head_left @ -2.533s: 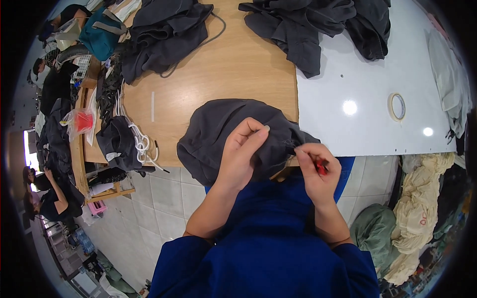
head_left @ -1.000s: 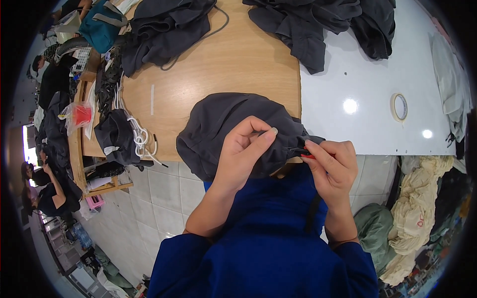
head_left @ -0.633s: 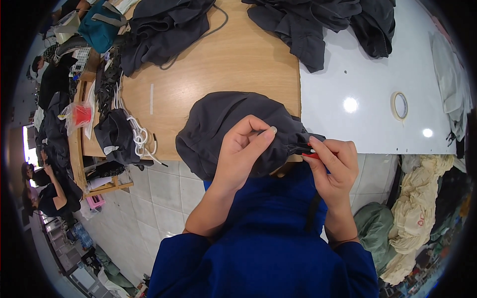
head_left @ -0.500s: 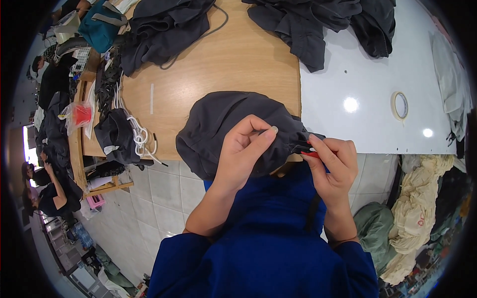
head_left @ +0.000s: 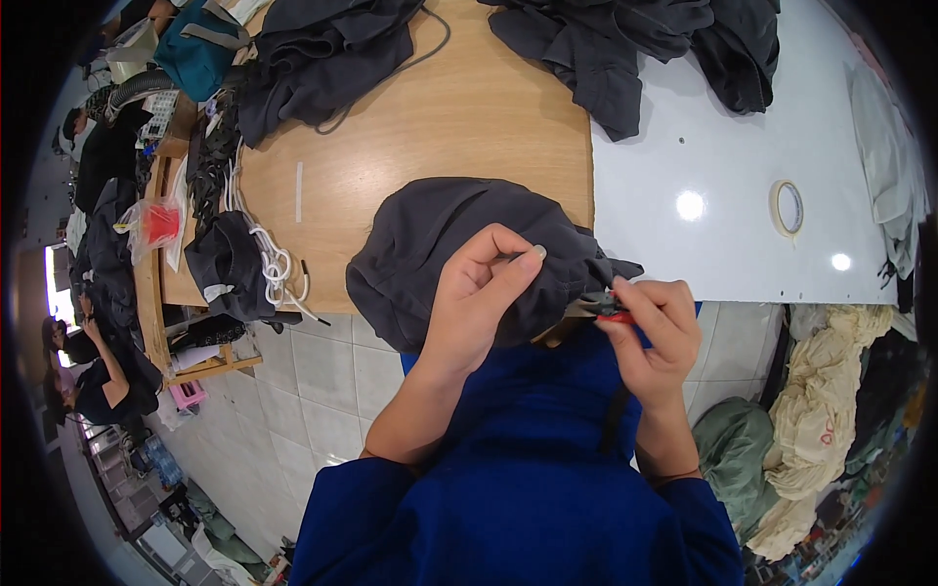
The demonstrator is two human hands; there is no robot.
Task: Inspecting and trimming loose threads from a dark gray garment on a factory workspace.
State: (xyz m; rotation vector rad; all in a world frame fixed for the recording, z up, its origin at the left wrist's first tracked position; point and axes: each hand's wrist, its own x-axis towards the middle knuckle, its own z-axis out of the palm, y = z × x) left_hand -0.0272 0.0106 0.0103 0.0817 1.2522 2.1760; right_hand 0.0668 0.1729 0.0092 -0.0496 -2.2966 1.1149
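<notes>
We find the dark grey garment (head_left: 420,254) bunched at the near edge of the bench (head_left: 469,127), overhanging it slightly. The left hand (head_left: 474,298) pinches its cloth between thumb and forefinger; the right hand (head_left: 655,332) grips a small red-handled tool (head_left: 614,316), its greyish tips at the garment's right-hand edge. We judge the work on this piece to be under way and unfinished, since tool and cloth are together; how much is left we cannot establish. At the bench's far side lie two heaps of similar cloth, one left (head_left: 327,63) and one right (head_left: 606,49); we cannot tell whether these are done. The garment is matte and soft, rounded like a sack, puckered near the tool. The bench is smooth, pale wood grain, meeting a glossy white top (head_left: 674,254) on its right. Smooth white cord (head_left: 278,278) lies looped at the bench's left end.
</notes>
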